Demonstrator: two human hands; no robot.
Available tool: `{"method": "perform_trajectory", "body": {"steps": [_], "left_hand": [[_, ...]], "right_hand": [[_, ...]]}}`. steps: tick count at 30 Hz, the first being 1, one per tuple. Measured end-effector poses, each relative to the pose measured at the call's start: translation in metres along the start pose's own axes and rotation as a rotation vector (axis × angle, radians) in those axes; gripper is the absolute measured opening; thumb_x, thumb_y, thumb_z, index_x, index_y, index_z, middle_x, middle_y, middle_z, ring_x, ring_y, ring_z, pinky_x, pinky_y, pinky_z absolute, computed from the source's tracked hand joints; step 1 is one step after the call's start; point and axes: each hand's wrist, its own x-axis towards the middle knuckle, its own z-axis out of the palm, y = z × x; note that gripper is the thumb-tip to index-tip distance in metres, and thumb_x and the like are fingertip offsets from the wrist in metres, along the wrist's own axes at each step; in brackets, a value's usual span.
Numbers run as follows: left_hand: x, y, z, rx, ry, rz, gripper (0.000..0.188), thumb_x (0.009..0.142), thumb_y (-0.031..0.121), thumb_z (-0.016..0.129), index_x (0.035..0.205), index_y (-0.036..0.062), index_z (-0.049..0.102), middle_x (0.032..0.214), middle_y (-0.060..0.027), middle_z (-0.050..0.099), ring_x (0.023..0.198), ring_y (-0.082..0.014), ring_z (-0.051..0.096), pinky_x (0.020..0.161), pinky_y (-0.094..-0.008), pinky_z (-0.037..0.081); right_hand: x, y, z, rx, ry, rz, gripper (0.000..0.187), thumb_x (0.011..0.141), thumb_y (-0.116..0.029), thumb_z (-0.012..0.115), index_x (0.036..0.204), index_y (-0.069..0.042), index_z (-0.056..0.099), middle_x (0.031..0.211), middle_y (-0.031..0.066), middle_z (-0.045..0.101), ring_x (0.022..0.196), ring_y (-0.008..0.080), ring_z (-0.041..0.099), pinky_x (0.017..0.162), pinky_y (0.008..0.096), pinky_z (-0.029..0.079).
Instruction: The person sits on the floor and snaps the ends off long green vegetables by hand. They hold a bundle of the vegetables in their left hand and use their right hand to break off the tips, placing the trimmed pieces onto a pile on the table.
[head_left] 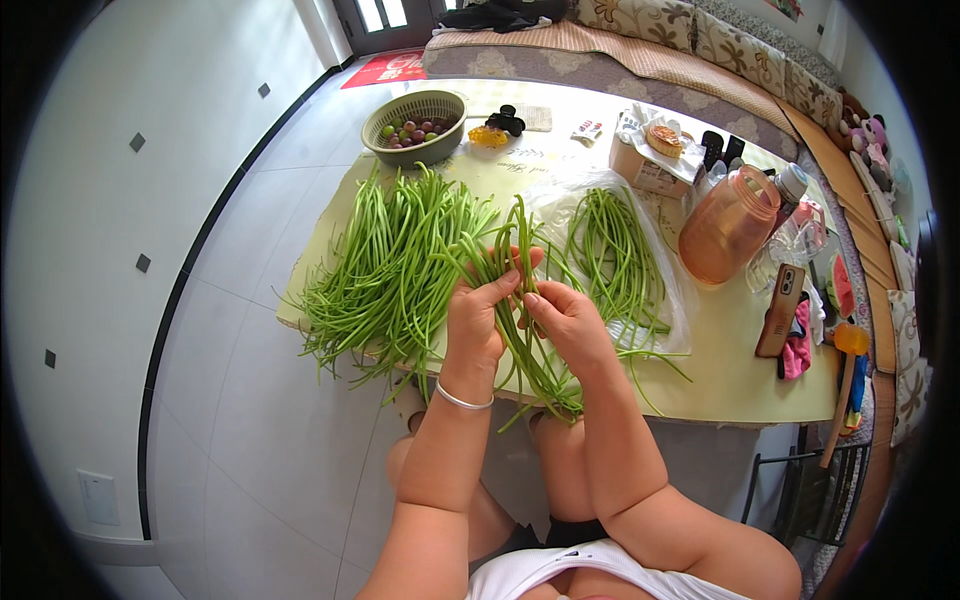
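Note:
My left hand (pixel 478 322), with a bangle on its wrist, is closed around a loose bunch of long, thin green vegetable stems (pixel 540 368). Beside it, my right hand (pixel 572 322) pinches stems of the same bunch between thumb and fingers. The lower ends hang past the table's near edge, over my knees. To the left lies a large heap of such stems (pixel 385 265), some drooping over the edge. On the right, a smaller pile of stems (pixel 612 250) rests on a clear plastic bag (pixel 672 318).
The pale yellow table (pixel 735 375) carries a colander (pixel 378 152) of grapes, a black hair claw (pixel 507 120), a box (pixel 645 172) with a round pastry on top, a pinkish jug (pixel 728 235) and a phone (pixel 780 310). A cushioned sofa (pixel 640 65) stands behind. A dark rack (pixel 815 490) is at lower right.

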Motion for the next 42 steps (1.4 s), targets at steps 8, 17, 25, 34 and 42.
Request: {"method": "perform_trajectory", "body": {"steps": [8,17,25,34,42], "left_hand": [[-0.001,0.002,0.000,-0.116,-0.020,-0.050,0.024,0.093,0.004,0.050,0.115,-0.0043,0.053,0.107,-0.0230,0.064,0.098,-0.0335,0.064,0.089,-0.0443,0.052],[0.006,0.021,-0.019,-0.284,-0.120,-0.052,0.034,0.094,0.013,0.053,0.123,-0.0044,0.047,0.081,-0.0049,0.054,0.070,-0.0141,0.053,0.075,-0.0341,0.052],[-0.012,0.078,-0.021,-0.583,-0.297,-0.020,0.027,0.094,0.007,0.051,0.118,-0.0051,0.053,0.083,-0.0070,0.052,0.068,-0.0139,0.045,0.061,-0.0276,0.045],[-0.011,0.069,-0.026,-0.514,-0.151,-0.074,0.036,0.091,0.006,0.056,0.123,-0.0076,0.048,0.080,-0.0069,0.052,0.065,-0.0125,0.044,0.056,-0.0248,0.042],[0.001,0.030,-0.026,-0.272,0.057,-0.219,0.013,0.086,0.003,0.060,0.099,0.0001,0.060,0.086,-0.0105,0.061,0.066,-0.0150,0.052,0.057,-0.0273,0.048]], "right_hand": [[-0.004,-0.004,-0.005,-0.223,-0.052,-0.035,0.024,0.094,-0.021,0.057,0.093,0.002,0.064,0.070,0.0022,0.057,0.063,0.0085,0.047,0.058,0.0269,0.041],[0.002,0.003,-0.018,-0.152,-0.207,0.041,0.041,0.096,-0.036,0.051,0.089,0.004,0.060,0.076,0.0089,0.062,0.068,0.0142,0.057,0.062,0.0293,0.046],[0.014,0.015,-0.054,-0.624,0.373,-0.069,0.023,0.085,-0.021,0.064,0.089,0.002,0.064,0.087,0.0174,0.065,0.071,0.0296,0.062,0.068,0.0372,0.049],[0.015,0.022,-0.037,-1.236,0.263,-0.199,0.022,0.079,-0.020,0.068,0.089,-0.001,0.068,0.112,0.0155,0.060,0.113,0.0363,0.048,0.093,0.0440,0.043],[0.016,0.019,-0.051,-0.456,0.335,-0.188,0.024,0.088,-0.014,0.059,0.101,0.005,0.065,0.104,0.0157,0.063,0.094,0.0282,0.060,0.086,0.0339,0.046]]}}
